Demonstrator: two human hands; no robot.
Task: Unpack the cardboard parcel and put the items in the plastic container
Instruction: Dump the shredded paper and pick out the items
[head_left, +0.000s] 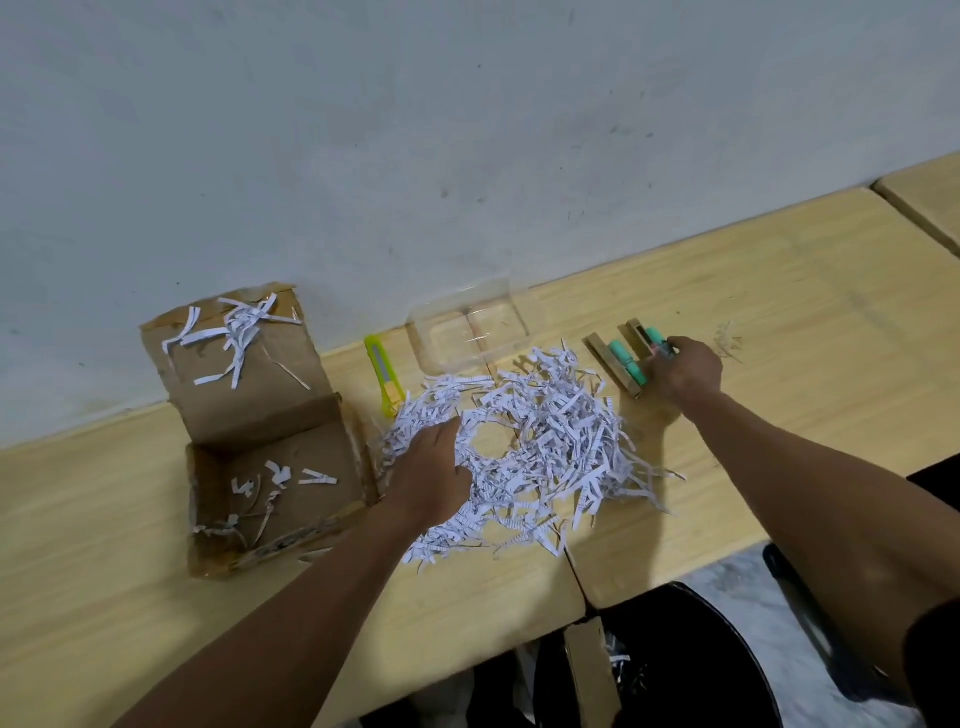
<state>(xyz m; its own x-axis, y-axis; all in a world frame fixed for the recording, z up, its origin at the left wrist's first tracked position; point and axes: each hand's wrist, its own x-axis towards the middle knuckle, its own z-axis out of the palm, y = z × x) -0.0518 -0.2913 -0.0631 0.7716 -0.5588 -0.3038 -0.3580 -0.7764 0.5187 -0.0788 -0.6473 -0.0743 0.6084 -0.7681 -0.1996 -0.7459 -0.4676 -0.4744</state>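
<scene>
My right hand (684, 370) has its grip on the clips (631, 357) beside the still empty plastic container (467, 327); left hand (431, 470) is spread loose in the shredded paper (545, 447). The cardboard box (270, 447) is pretty much emptied on the worktop (779, 291), so the packing part's basically all left.

Head-worn view, down over table (779, 291)

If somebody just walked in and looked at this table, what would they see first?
Probably the big messy pile of white shredded paper in the middle of the wooden table, with the left hand resting on its left side. Next, the opened cardboard box on the left, with only a few paper strips in it. Then the right hand at the green markers on the right, near the clear plastic container.
</scene>
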